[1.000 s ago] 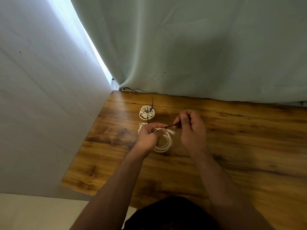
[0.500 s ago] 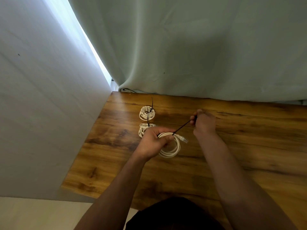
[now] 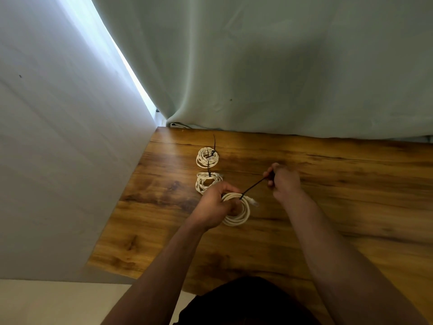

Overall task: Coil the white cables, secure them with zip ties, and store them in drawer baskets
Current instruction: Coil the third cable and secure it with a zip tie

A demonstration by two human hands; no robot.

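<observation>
Cannot see the end of the zip tie [image 3: 254, 186] inside the grip of the right hand [image 3: 284, 184], nor the left arc of the held coil [image 3: 235, 222] behind the left hand [image 3: 216, 206], nor the near edge of the second coil [image 3: 206, 182]. Blurred at the plug [image 3: 253, 202].

light: dim | source: daylight slit beside curtain [image 3: 257, 66] | glare: tabletop [image 3: 178, 146] sheen | edges: bowed

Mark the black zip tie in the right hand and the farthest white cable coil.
Black plastic zip tie [image 3: 254, 187], head view: middle of strap.
Farthest round white cable coil [image 3: 200, 160], head view: left loops.
</observation>
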